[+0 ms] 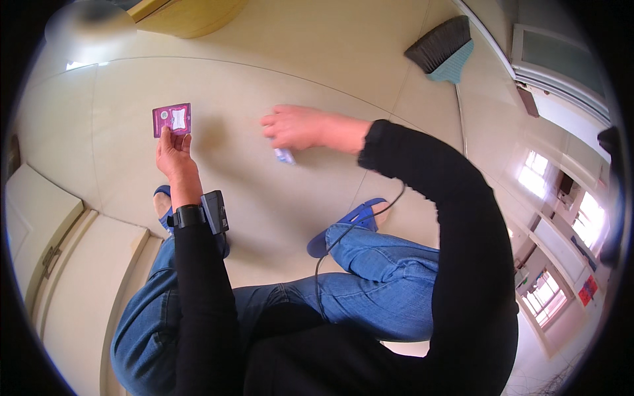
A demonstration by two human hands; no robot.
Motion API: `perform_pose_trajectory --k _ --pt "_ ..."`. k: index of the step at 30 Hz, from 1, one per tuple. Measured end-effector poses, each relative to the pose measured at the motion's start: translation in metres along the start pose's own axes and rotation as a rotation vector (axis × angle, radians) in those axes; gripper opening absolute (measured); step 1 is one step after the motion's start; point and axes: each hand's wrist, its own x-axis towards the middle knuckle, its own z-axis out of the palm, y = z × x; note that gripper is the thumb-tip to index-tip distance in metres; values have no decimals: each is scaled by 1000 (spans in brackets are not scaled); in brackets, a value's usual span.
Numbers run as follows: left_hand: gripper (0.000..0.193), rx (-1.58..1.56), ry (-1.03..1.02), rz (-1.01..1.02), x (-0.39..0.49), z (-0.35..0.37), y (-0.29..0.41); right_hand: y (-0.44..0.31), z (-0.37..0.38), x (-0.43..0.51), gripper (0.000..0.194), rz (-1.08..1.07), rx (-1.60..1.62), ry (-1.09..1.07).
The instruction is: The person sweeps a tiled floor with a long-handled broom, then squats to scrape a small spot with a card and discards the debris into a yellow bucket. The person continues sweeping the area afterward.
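Observation:
My left hand [173,157] pinches a flat pink-and-purple card or packet [159,118] by its near edge, thumb on top. The packet carries a white framed panel and some printing. To its right, my right hand [299,127] is curled, palm down, above the tiled floor [277,208]. A small white-and-blue piece [285,156], perhaps a wrapper, sticks out under its fingers. It is blurred, and the hand hides the rest of it, so its kind and the grip on it are unclear.
A broom head [441,49] with dark bristles and a teal base stands at the upper right. Yellow furniture [193,20] curves in at the top. A pale door [42,208] and frame lie left. My blue slippers [346,222] flank the floor; a black cable [342,237] crosses my leg.

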Motion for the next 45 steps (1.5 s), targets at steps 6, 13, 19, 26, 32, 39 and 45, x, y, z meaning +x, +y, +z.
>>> perform_pose_trajectory --k 6,13,19,26,32,39,45 --pt "16 53 -120 -11 -1 -3 4 2 -20 -36 5 140 20 -39" --pt "12 112 -134 2 -11 0 8 30 -36 41 9 367 -137 290" --pt "11 208 -162 21 -19 0 5 47 -38 63 6 480 -255 191" --pt "17 400 -400 -19 -62 -7 -45 -5 -13 -23 8 401 -133 13" --pt "18 542 -429 -92 -106 -28 -72 0 -22 -39 18 610 -146 118" --pt "20 584 -334 -190 -135 -43 -93 8 -11 -30 17 700 -234 64" --pt "25 710 -344 -260 -145 -26 -95 -45 13 -28 14 580 -158 -19"
